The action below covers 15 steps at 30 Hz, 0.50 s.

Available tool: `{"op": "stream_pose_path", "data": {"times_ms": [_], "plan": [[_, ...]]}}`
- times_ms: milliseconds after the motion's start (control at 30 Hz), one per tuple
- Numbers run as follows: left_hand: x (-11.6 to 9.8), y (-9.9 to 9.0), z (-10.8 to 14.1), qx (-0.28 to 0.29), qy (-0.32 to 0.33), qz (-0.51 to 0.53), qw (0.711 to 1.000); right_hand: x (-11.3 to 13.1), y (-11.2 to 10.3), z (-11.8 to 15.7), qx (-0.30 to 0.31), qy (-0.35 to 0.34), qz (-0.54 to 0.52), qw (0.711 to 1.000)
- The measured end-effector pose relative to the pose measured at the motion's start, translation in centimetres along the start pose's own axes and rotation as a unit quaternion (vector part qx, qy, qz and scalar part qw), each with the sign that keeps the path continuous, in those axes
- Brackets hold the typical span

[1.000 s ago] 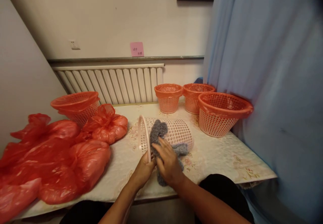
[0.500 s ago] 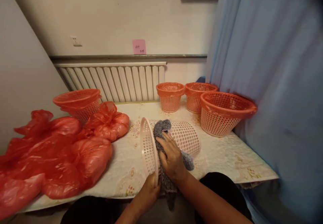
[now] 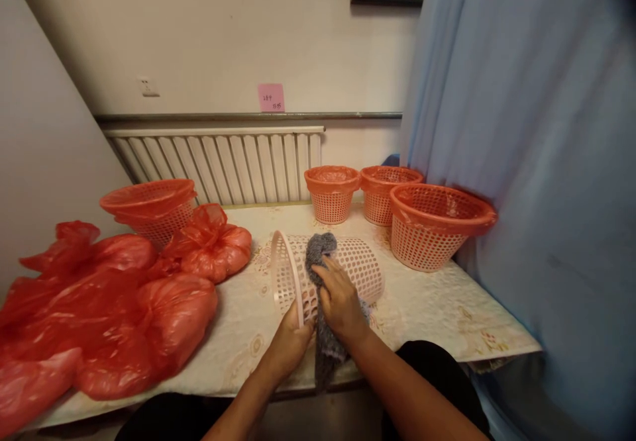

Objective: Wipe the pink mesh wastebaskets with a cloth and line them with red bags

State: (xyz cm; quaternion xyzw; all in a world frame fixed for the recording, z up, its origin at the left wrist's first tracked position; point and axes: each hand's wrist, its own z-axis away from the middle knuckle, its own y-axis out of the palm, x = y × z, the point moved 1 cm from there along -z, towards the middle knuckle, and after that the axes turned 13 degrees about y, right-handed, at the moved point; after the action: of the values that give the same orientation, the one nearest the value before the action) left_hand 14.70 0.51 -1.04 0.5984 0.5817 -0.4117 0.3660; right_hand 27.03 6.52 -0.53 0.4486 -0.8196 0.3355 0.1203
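A pale pink perforated plastic basket lies on its side at the middle of the table, its open rim facing left. My left hand is closed round the near edge of that rim, the thumb on the outside and the other fingers partly hidden. Against the basket's side, my right hand presses a grey fuzzy cloth. The fingers lie over the cloth, and its loose end hangs down past the table's front edge.
Several red plastic bags, tied and bulging, cover the table's left side, before a red-lined basket. Three more lined baskets stand at the back right, beside a blue curtain. Behind is a radiator.
My right hand and the cloth have shifted a little along the basket, away from the rim. The basket seems slightly turned, and my left hand sits higher on its rim.
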Motion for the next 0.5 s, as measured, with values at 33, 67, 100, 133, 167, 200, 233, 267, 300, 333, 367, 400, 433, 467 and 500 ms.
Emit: {"op": "stream_pose_path", "data": {"times_ms": [33, 67, 100, 133, 167, 200, 233, 267, 300, 333, 367, 400, 433, 467, 500], "plan": [[0.0, 0.0, 0.1, -0.001, -0.009, -0.004, 1.000, -1.2, -0.2, -0.5, -0.005, 0.023, 0.010, 1.000], [0.1, -0.1, 0.2, 0.000, -0.016, -0.008, 1.000, -2.6, -0.5, -1.0, -0.012, 0.053, 0.022, 0.998], [0.1, -0.2, 0.3, 0.002, -0.024, -0.013, 1.000, -4.2, -0.8, -1.5, -0.019, 0.085, 0.036, 0.996], [0.2, -0.2, 0.3, 0.002, -0.031, -0.020, 0.999, -5.7, -1.2, -1.9, -0.025, 0.115, 0.051, 0.992], [0.2, -0.3, 0.4, 0.002, -0.037, -0.028, 0.999, -7.2, -1.7, -2.3, -0.043, 0.149, 0.064, 0.986], [0.4, -0.4, 0.4, 0.002, -0.042, -0.036, 0.998, -8.4, -2.1, -2.6, -0.063, 0.184, 0.078, 0.978], [0.5, -0.5, 0.4, 0.001, -0.044, -0.041, 0.998, -9.4, -2.5, -2.8, -0.082, 0.215, 0.089, 0.969], [0.7, -0.6, 0.4, 0.001, -0.047, -0.042, 0.998, -10.1, -2.7, -2.9, -0.101, 0.244, 0.095, 0.960], [0.9, -0.7, 0.4, 0.001, -0.049, -0.039, 0.998, -10.4, -2.8, -2.8, -0.115, 0.266, 0.097, 0.952], [1.1, -0.8, 0.2, 0.002, -0.051, -0.033, 0.998, -10.3, -2.7, -2.7, -0.123, 0.278, 0.094, 0.948], [1.3, -1.0, 0.1, 0.003, -0.053, -0.025, 0.998, -9.9, -2.5, -2.5, -0.124, 0.278, 0.088, 0.949], [1.4, -1.1, -0.1, 0.004, -0.052, -0.017, 0.999, -9.1, -2.1, -2.2, -0.119, 0.267, 0.081, 0.953], [1.5, -1.2, -0.4, 0.008, -0.050, -0.006, 0.999, -8.1, -1.6, -1.8, -0.105, 0.245, 0.073, 0.961], [1.5, -1.3, -0.6, 0.012, -0.044, 0.007, 0.999, -6.8, -1.0, -1.2, -0.087, 0.215, 0.064, 0.971], [1.5, -1.4, -0.9, 0.016, -0.036, 0.021, 0.999, -5.4, -0.4, -0.6, -0.065, 0.180, 0.054, 0.980]]}}
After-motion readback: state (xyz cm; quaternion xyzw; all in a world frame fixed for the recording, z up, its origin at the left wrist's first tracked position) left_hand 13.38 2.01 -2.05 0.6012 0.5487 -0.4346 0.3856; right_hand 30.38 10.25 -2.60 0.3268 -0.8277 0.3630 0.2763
